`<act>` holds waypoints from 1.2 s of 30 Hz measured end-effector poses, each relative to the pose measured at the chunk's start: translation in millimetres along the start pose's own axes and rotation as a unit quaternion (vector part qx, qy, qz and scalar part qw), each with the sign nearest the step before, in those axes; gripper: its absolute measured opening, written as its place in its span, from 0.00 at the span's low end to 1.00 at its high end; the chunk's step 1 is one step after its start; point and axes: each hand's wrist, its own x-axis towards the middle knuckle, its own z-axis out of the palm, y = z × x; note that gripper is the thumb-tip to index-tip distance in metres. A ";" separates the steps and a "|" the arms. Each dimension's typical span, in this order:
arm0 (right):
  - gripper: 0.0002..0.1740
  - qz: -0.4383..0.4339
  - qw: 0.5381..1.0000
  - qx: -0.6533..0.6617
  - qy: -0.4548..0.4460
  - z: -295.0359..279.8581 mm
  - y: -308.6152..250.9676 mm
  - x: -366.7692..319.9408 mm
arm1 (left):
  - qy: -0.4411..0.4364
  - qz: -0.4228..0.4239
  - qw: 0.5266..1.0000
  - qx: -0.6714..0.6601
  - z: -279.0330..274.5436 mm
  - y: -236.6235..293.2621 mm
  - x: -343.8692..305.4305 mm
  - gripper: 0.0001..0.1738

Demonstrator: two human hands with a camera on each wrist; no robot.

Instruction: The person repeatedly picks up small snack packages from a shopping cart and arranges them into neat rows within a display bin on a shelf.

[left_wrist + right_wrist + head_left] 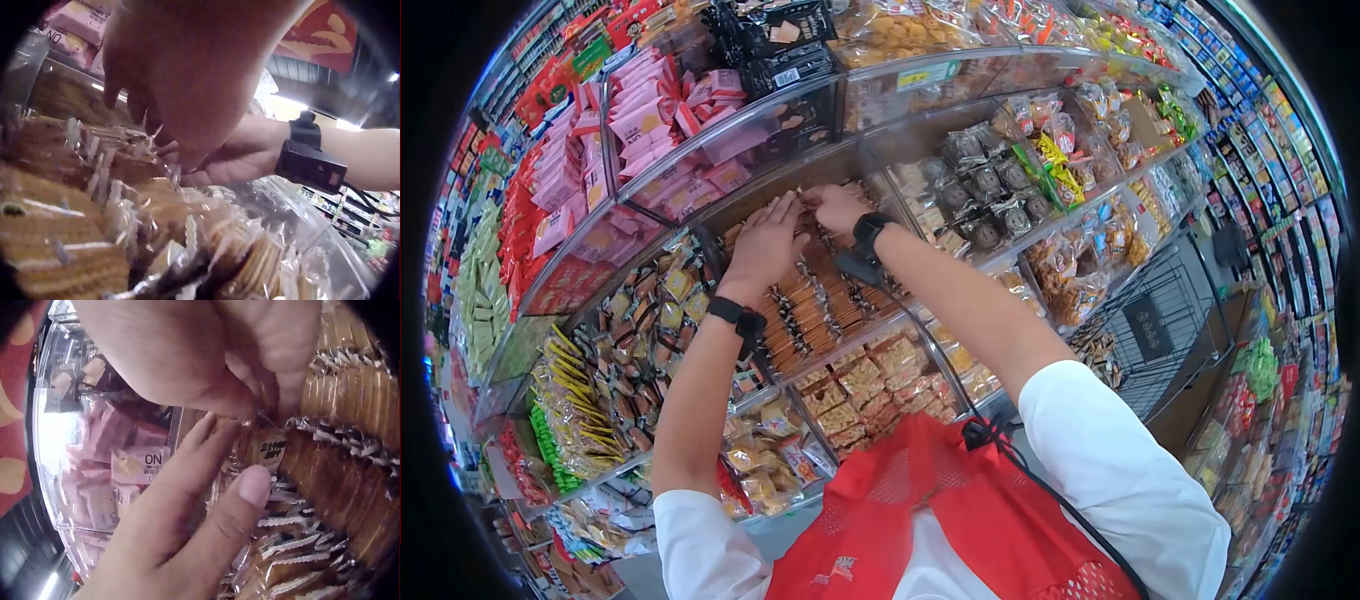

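Rows of brown snacks in clear wrappers (830, 290) fill a wooden-backed bin. At its back, the left hand (768, 243) lies over the packets with fingers extended; the right wrist view shows this hand (181, 531) with its thumb beside a small wrapped packet (269, 449). The right hand (838, 210) is just beside it, fingers bent, and in the right wrist view this hand (212, 350) pinches the clear wrapper edge of a packet. In the left wrist view the packets (62, 219) stand in close rows below both hands.
Pink packets (645, 110) and black packets (785, 50) lie behind a clear divider above. Wrapped square snacks (865, 390) sit in the nearer bin, dark round ones (985, 190) to the right. A shopping basket (1145, 330) stands at the right.
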 end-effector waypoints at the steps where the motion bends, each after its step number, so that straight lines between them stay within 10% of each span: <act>1: 0.24 0.012 0.999 0.043 -0.011 1.8 5.0 2.3 | -0.001 -0.002 1.000 -0.010 6.0 -4.1 2.8 0.32; 8: 0.25 -0.024 0.985 -0.168 0.042 -36.2 -56.8 -58.0 | -0.018 0.030 0.999 -0.001 10.9 -15.9 13.7 0.30; 14: 0.15 -0.038 0.977 0.212 0.001 -154.3 -183.3 -270.3 | 0.006 0.037 0.999 -0.038 27.9 -25.5 18.1 0.28; 21: 0.14 0.166 0.901 0.197 0.350 -263.1 -121.7 -566.1 | -0.028 -0.006 0.981 -0.192 -1.6 -22.0 19.0 0.20; 25: 0.11 0.401 0.741 0.195 0.502 -280.5 16.9 -739.6 | 0.009 0.034 0.950 -0.310 -19.9 101.6 13.2 0.15; 29: 0.11 0.456 0.564 0.389 0.568 -270.8 141.6 -836.4 | -0.119 0.140 0.901 -0.393 -7.7 342.9 20.3 0.11; 32: 0.17 0.527 0.569 0.313 0.549 -260.8 243.9 -876.7 | -0.322 0.201 0.794 -0.474 75.2 485.1 31.4 0.18; 36: 0.26 0.657 0.653 0.050 0.373 -247.7 380.5 -907.3 | -0.331 0.325 0.816 -0.346 176.6 649.6 55.3 0.33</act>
